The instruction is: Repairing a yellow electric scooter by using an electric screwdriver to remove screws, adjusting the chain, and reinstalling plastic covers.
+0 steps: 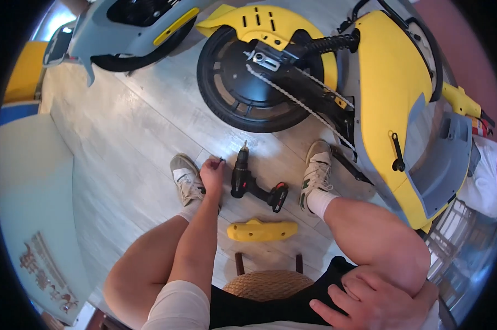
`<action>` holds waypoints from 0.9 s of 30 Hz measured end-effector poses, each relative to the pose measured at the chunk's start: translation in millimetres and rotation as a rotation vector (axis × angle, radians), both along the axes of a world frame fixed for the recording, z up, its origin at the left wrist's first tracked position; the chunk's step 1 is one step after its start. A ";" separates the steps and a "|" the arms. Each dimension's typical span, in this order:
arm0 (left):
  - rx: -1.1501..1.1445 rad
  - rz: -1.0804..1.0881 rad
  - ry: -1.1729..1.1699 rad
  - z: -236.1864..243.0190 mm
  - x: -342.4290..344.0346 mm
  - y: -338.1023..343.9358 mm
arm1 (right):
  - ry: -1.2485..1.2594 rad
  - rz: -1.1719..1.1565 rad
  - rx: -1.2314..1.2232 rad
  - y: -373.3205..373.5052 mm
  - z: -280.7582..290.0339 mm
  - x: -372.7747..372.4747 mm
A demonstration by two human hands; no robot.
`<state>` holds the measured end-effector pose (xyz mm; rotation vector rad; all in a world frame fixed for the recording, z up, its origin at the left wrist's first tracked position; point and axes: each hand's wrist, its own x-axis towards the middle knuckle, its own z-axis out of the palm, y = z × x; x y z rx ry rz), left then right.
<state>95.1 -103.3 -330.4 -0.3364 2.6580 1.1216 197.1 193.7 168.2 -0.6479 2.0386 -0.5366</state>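
My left hand (211, 174) reaches down to the floor beside my left shoe, its fingers pinched at a small dark piece (221, 160) too small to make out. Just right of it a black cordless drill (245, 179) lies on its side, its bit pointing away from me. Between the drill and my stool is a yellow curved plastic cover (262, 231) with several holes. My right hand (369, 300) rests on my right thigh with its fingers spread, holding nothing.
A yellow electric scooter (388, 82) lies beyond and right of my feet, its black rear wheel (248, 82) and chain exposed. Another grey scooter (122, 33) stands at the far left. Beneath me is a woven stool (267, 285); a pale panel (34, 192) stands at left.
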 end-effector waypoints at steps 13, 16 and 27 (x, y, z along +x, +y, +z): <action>1.046 0.408 -0.329 59.0 -85.8 84.2 | -0.162 -0.028 -0.009 -14.5 -6.7 -23.5; 0.910 0.475 -0.256 63.5 -92.4 107.9 | -0.168 0.004 -0.005 -19.1 -8.0 -27.8; 0.647 0.335 -0.130 82.8 -94.8 115.9 | -0.178 0.043 0.030 -26.0 -11.2 -36.4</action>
